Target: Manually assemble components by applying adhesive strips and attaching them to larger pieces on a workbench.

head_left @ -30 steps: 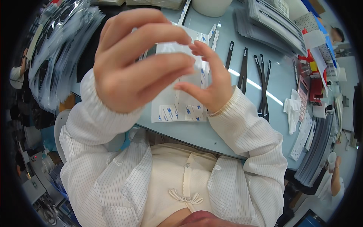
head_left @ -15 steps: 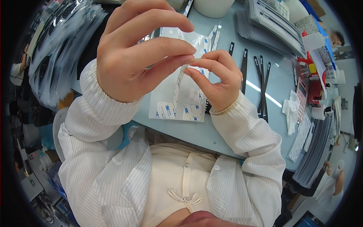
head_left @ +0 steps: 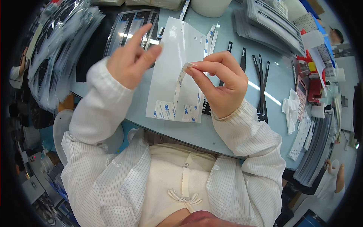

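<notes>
Above a white glossy sheet (head_left: 166, 60), my right hand (head_left: 227, 85) pinches a small whitish translucent piece of film (head_left: 188, 65) between thumb and forefinger. Its exact kind is hard to make out. Strips and patches of blue-printed adhesive backing (head_left: 165, 109) line the sheet's lower and right parts. Left of the sheet, slightly blurred, my left hand (head_left: 130, 62) is open, forefinger stretched out and thumb apart, holding nothing. Beneath and beyond it lie clear film pieces with black panels (head_left: 130, 24).
Several narrow black strips (head_left: 261, 85) lie right of my right hand. Stacked clear and grey sheets (head_left: 272, 28) stand at the far right. A pile of clear plastic pieces (head_left: 62, 56) fills the left. A white tissue (head_left: 290, 109) and a pink calculator (head_left: 301, 94) rest near the right edge.
My left hand has drawn away from the right fingertips, moving left and opening. My right hand still pinches the small film, and more of the white sheet shows.
</notes>
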